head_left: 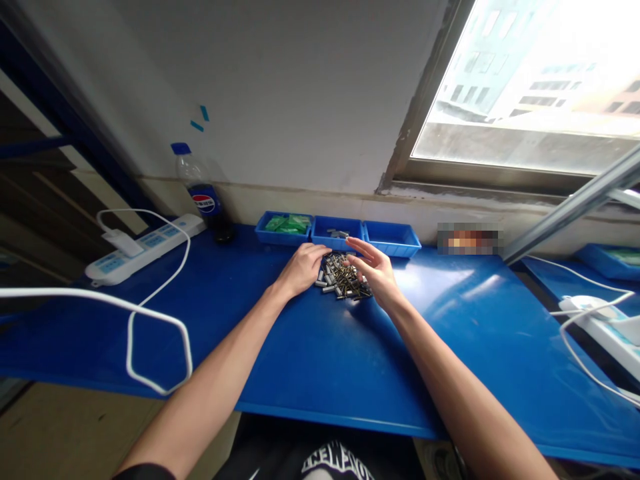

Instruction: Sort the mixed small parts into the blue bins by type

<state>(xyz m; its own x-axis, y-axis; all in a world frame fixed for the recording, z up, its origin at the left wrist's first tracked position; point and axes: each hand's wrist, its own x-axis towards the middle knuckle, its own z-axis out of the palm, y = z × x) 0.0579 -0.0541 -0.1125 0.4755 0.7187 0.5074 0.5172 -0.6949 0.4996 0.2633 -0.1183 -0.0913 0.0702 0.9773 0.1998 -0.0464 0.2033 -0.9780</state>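
Note:
On the blue table lies a pile of small metal parts, silver cylinders mixed with thin brass-coloured and dark pins. My left hand rests at the pile's left edge, palm down, its fingers stretched along the near side of the bins. My right hand is over the pile's right side, fingers apart and reaching toward the middle blue bin. Several silver cylinders lie in that bin, close to my right fingertips. I make out nothing held in either hand, though the left fingertips are partly hidden.
The left blue bin holds green packets; the right blue bin stands beside the middle one. A cola bottle and a white power strip are at left. A white cable loops over the table. Another strip lies right.

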